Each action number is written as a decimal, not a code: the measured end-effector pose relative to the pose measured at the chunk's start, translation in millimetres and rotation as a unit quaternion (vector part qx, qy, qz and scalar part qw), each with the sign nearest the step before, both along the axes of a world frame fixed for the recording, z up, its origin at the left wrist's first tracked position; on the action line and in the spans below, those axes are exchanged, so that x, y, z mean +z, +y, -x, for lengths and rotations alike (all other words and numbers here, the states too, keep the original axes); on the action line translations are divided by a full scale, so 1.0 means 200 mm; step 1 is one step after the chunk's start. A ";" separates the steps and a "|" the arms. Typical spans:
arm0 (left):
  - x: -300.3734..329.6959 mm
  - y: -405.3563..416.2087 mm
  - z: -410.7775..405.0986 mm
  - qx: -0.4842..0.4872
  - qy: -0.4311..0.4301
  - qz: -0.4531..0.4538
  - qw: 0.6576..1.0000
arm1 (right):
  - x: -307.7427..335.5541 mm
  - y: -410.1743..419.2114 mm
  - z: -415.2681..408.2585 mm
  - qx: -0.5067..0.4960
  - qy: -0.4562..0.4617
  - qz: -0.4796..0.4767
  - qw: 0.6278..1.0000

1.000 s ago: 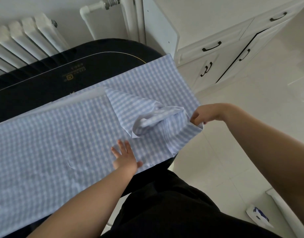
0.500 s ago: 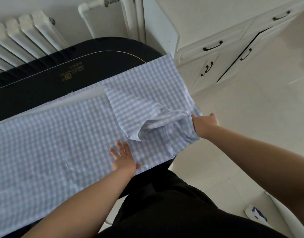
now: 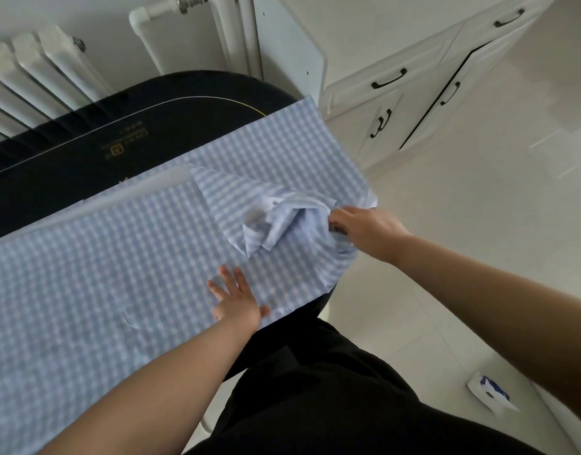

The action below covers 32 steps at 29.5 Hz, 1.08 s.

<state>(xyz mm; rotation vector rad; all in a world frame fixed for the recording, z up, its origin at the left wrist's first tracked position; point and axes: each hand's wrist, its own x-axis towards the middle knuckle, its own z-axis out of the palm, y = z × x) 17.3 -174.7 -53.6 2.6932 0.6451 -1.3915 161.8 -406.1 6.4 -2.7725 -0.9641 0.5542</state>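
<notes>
Standing at the far left, a white radiator [image 3: 36, 77] is rising behind a dark table [image 3: 158, 123] with a rounded right end. A blue-and-white checked cloth [image 3: 85, 274] is lying across that table, spreading from the left edge of the view to the table's right end, where its corner is hanging just past the rim. The left hand [image 3: 238, 302] is pressing flat on the cloth near its front edge, fingers [image 3: 228, 277] straight and spread, grasping nothing. Just right of it, a turned-back flap of the cloth is bunching into a crumpled fold [image 3: 282, 221]. The right hand [image 3: 364, 231] is gripping that fold at the table's right end, fingers curling into the fabric. Farther right, a white cabinet [image 3: 414, 93] with dark handles [image 3: 389, 78] is standing on the pale floor [image 3: 479, 224], and a small white-and-blue packet [image 3: 489, 394] is lying on that floor at lower right.
</notes>
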 end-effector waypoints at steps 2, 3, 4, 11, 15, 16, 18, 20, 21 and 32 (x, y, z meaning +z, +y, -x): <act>0.00 0.00 0.00 0.005 0.007 -0.005 1.000 | 0.06 0.11 0.03 0.082 0.019 0.017 0.996; 0.00 -0.01 -0.01 0.006 0.006 -0.012 1.000 | 0.08 0.13 0.03 0.080 0.037 0.008 0.996; -0.01 -0.01 -0.02 0.008 0.009 -0.018 1.000 | 0.08 0.15 0.01 0.057 0.058 -0.008 0.997; -0.04 0.01 0.03 -0.011 -0.003 -0.008 1.000 | 0.09 0.04 0.00 -0.137 0.085 0.009 0.987; -0.03 0.01 0.02 -0.018 -0.002 -0.017 1.000 | 0.03 -0.09 -0.06 -0.323 -0.043 -0.022 0.945; -0.04 0.01 0.02 -0.018 0.001 -0.019 1.000 | 0.02 -0.12 -0.05 -0.366 -0.057 -0.015 0.929; -0.04 0.01 0.02 -0.020 0.004 -0.023 1.000 | -0.04 -0.16 -0.02 -0.403 -0.065 0.019 0.913; -0.05 0.01 0.03 -0.020 0.004 -0.024 0.999 | -0.09 -0.17 0.00 -0.416 -0.073 0.017 0.906; -0.06 0.01 0.03 -0.019 0.005 -0.024 1.000 | -0.10 -0.16 -0.01 -0.430 -0.075 0.005 0.900; -0.02 -0.01 0.00 0.008 0.024 -0.017 1.000 | -0.13 -0.14 -0.15 -0.565 0.041 -0.154 0.810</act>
